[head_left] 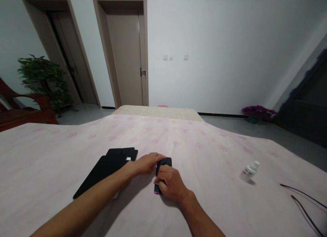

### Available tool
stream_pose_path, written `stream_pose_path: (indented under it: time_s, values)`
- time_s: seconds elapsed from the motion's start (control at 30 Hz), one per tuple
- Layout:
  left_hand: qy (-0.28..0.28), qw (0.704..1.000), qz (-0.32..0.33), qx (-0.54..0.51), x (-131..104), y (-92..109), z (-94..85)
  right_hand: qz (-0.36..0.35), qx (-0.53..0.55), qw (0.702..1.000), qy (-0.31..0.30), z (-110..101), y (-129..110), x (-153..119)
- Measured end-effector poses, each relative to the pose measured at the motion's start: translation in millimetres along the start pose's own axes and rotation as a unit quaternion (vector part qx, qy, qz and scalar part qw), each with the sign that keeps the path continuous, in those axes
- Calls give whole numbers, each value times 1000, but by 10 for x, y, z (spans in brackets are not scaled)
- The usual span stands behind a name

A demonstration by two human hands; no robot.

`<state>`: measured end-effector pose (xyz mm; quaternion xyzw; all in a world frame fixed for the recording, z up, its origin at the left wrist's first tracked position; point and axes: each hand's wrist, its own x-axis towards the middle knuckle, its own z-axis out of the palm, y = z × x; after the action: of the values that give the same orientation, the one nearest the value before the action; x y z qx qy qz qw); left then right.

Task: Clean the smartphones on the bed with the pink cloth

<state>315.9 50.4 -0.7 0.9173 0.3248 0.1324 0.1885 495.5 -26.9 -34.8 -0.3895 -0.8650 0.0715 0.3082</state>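
A dark smartphone with a reddish lower edge lies on the pink flowered tablecloth, partly hidden by both hands. My left hand reaches in from the left, its fingers holding the phone's upper left edge. Over the middle of the phone, my right hand is closed, with fingers curled down against the surface. A pale sliver shows under its fingertips, too small to name. Beside my left forearm lie a flat black tablet or folder and further black flat pieces, with a bit of white showing at their edge.
A small white bottle leans on the cloth to the right. Black cables run in from the right edge. Past the table are doors, a green plant, a wooden chair and purple flowers.
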Motion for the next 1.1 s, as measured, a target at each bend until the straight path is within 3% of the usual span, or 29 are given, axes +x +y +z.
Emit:
stream_pose_path:
  time_s: [0.13, 0.27, 0.43, 0.57, 0.7, 0.87, 1.1]
  values:
    - [-81, 994, 46, 63, 202, -17, -10, 42, 38, 998, 15, -71, 73, -39]
    - [-124, 983, 69, 119, 306, 26, -2, 145, 56, 980, 121, -140, 248, -58]
    - [-157, 972, 50, 170, 371, 105, -91, 273, 226, 900, 254, -153, 396, -40]
    - [-166, 963, -18, 211, 360, 217, -207, 360, 349, 815, 290, -159, 456, -23]
    - [-178, 946, -114, 243, 249, 307, -292, 382, 371, 795, 291, -154, 505, -7]
    - [-187, 934, -193, 234, 17, 440, -279, 376, 366, 802, 287, -158, 495, -8]
    - [-123, 927, -281, 215, -313, 736, -113, 253, 177, 927, 215, -114, 342, -35]
